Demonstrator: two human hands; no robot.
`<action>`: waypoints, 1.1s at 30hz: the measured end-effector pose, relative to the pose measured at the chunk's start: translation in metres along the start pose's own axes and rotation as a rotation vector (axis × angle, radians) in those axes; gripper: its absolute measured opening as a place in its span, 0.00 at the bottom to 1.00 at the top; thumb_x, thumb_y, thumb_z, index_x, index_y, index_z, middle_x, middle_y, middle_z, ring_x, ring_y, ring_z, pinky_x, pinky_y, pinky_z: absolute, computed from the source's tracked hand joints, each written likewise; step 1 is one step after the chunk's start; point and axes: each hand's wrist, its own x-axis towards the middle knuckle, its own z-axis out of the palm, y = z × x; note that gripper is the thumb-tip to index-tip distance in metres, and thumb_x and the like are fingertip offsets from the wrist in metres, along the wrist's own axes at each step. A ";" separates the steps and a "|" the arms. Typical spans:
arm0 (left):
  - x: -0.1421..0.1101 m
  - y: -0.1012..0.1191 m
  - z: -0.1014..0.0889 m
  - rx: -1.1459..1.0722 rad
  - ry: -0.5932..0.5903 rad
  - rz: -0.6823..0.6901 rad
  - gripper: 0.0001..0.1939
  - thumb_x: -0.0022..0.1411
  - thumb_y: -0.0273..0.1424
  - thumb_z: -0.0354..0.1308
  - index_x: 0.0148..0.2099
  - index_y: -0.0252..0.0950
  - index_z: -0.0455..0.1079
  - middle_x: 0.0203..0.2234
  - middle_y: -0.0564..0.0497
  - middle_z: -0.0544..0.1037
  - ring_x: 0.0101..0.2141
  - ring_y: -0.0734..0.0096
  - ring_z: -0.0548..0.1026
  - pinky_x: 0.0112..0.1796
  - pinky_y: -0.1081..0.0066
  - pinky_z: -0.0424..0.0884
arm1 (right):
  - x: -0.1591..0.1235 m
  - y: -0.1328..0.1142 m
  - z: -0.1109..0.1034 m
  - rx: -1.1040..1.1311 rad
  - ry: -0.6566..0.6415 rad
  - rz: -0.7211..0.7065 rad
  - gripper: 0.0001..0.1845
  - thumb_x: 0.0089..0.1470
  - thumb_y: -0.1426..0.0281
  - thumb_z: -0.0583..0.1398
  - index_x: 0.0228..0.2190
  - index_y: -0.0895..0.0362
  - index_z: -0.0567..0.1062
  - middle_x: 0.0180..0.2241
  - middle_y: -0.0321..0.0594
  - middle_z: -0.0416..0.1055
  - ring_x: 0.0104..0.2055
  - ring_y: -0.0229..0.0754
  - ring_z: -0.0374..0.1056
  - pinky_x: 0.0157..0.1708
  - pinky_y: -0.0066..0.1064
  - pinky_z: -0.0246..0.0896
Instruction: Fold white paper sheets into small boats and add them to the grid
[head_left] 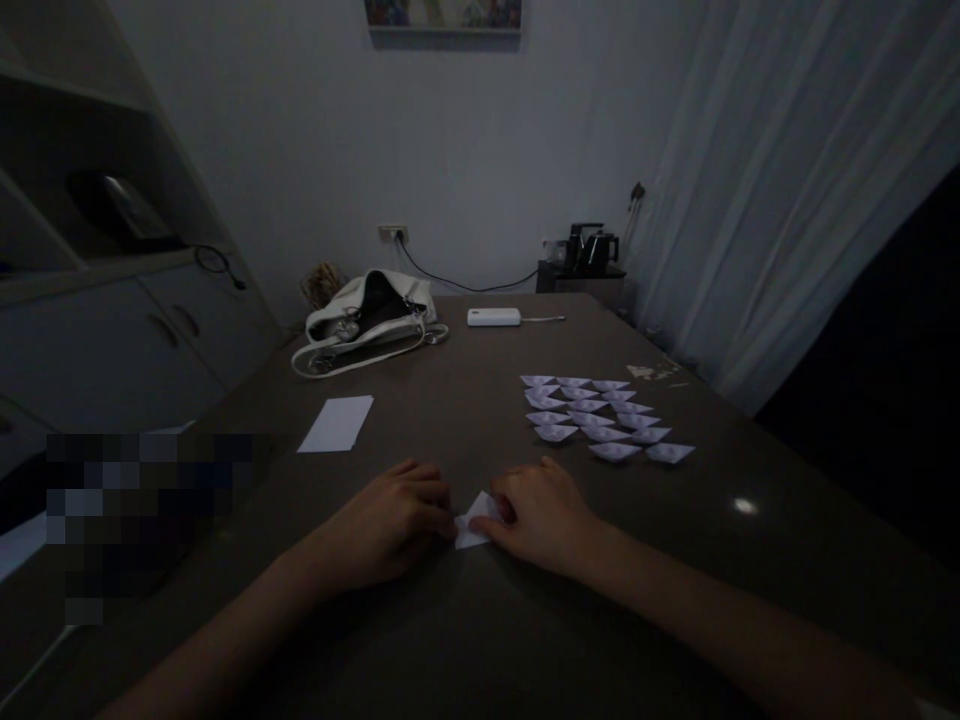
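A small folded piece of white paper (474,524) lies on the table between my two hands. My right hand (541,512) grips its right side, thumb over the top and fingers curled behind. At the paper's left corner, my left hand (403,515) has its fingers bent together, closed on the edge; the fingertips are partly hidden. Beyond my right hand stand several folded paper boats (592,420) in loose rows. A stack of white paper sheets (336,424) rests past my left hand.
A white handbag (369,318) sits at the table's far left, and a white power bank (493,317) with a short strap at the far middle. Small scraps (657,372) lie near the right edge. Black kettles (592,250) stand behind the table by the curtain (720,200).
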 end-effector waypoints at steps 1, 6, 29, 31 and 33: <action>0.000 0.000 0.000 -0.004 -0.003 0.002 0.15 0.56 0.18 0.53 0.40 0.42 0.73 0.34 0.53 0.74 0.39 0.65 0.67 0.38 0.65 0.56 | 0.001 0.002 -0.001 0.015 -0.010 0.021 0.17 0.50 0.56 0.60 0.23 0.56 0.73 0.26 0.38 0.74 0.30 0.43 0.68 0.34 0.35 0.52; 0.000 -0.003 0.001 -0.014 0.003 -0.021 0.16 0.55 0.18 0.53 0.40 0.42 0.73 0.34 0.53 0.74 0.39 0.65 0.67 0.39 0.65 0.56 | 0.005 0.016 -0.010 0.127 -0.069 0.081 0.10 0.46 0.62 0.64 0.23 0.55 0.71 0.25 0.33 0.72 0.27 0.37 0.64 0.24 0.29 0.43; 0.002 -0.004 0.006 -0.102 0.095 -0.011 0.07 0.59 0.25 0.54 0.38 0.38 0.71 0.34 0.50 0.73 0.38 0.66 0.69 0.39 0.67 0.61 | 0.003 0.040 -0.008 0.370 -0.026 -0.206 0.11 0.47 0.70 0.65 0.35 0.58 0.77 0.33 0.39 0.71 0.31 0.35 0.65 0.29 0.25 0.55; 0.003 -0.005 0.008 -0.109 0.100 -0.022 0.04 0.60 0.28 0.55 0.38 0.38 0.71 0.34 0.50 0.73 0.38 0.65 0.69 0.38 0.68 0.62 | 0.003 0.038 -0.002 0.387 -0.005 -0.196 0.09 0.47 0.73 0.65 0.34 0.58 0.76 0.32 0.37 0.70 0.29 0.33 0.63 0.28 0.24 0.53; 0.005 -0.006 0.010 -0.112 0.110 -0.052 0.04 0.60 0.30 0.57 0.37 0.37 0.71 0.34 0.50 0.73 0.38 0.65 0.69 0.38 0.68 0.62 | 0.004 0.037 0.002 0.425 -0.002 -0.184 0.08 0.46 0.73 0.66 0.33 0.59 0.76 0.30 0.36 0.69 0.28 0.32 0.62 0.27 0.23 0.53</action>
